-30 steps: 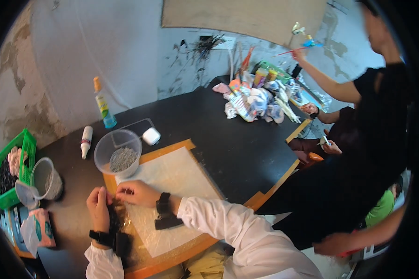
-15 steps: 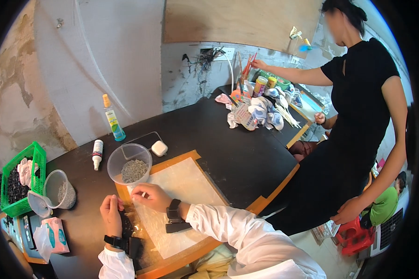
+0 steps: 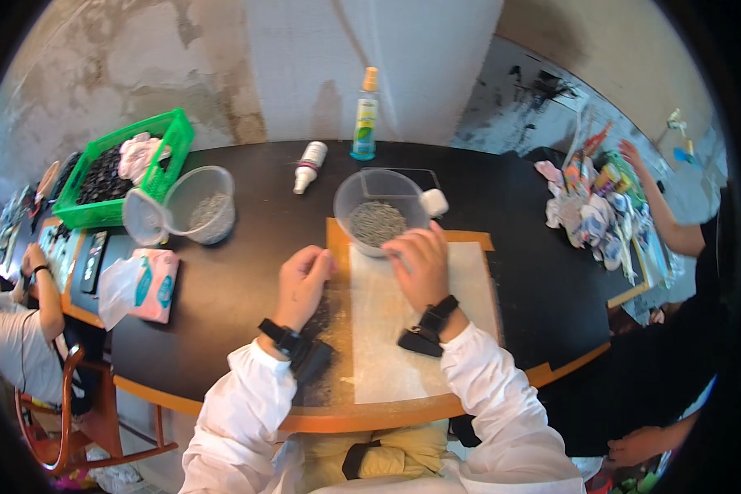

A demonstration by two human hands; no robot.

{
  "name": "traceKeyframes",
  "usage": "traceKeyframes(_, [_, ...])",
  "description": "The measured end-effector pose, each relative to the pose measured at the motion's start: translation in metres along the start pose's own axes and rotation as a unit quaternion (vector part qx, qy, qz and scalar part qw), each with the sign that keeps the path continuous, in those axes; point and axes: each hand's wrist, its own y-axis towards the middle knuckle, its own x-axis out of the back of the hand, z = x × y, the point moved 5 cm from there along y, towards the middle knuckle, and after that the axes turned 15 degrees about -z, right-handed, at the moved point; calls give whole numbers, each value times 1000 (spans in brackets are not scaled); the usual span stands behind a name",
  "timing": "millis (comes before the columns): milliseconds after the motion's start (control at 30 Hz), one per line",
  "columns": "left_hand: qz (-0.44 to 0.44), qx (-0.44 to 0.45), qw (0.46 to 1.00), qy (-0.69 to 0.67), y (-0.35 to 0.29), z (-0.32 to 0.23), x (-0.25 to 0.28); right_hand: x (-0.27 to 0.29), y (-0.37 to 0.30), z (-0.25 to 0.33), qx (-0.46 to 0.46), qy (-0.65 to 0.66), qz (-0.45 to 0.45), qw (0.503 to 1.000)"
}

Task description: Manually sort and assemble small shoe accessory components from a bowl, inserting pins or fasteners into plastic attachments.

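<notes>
A clear round tub of small grey pieces stands at the far edge of a white sheet. My right hand is over the sheet at the tub's near right side, fingers bent together by the rim. Whether it touches the tub, or pinches anything, is too small to see. Left of the sheet, my left hand is closed above the dark table, thumb against curled fingers. Anything inside that pinch is hidden. Both wrists wear black bands with dark blocks attached.
Behind the tub stand a spray bottle and a small white bottle; a white case sits beside it. Leftward are an open tub, a green basket and a tissue pack. Other people flank me.
My view has swung left, bringing another person and a chair in at the left. My hands are farther apart, and the right is closer to the tub's rim.
</notes>
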Motion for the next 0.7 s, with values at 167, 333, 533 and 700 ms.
traceKeyframes(167, [3,-19,1000,7,-5,-6,-3,11,1,10,22,10,-45,999])
traceKeyframes(333, [19,-4,1000,-6,-4,1,-2,12,0,14,40,17,-36,998])
traceKeyframes(533, [-15,-58,997,-49,7,2,5,9,-1,16,42,34,-29,998])
traceKeyframes(700, [-83,-70,994,-29,5,4,16,10,-2,21,17,78,4,997])
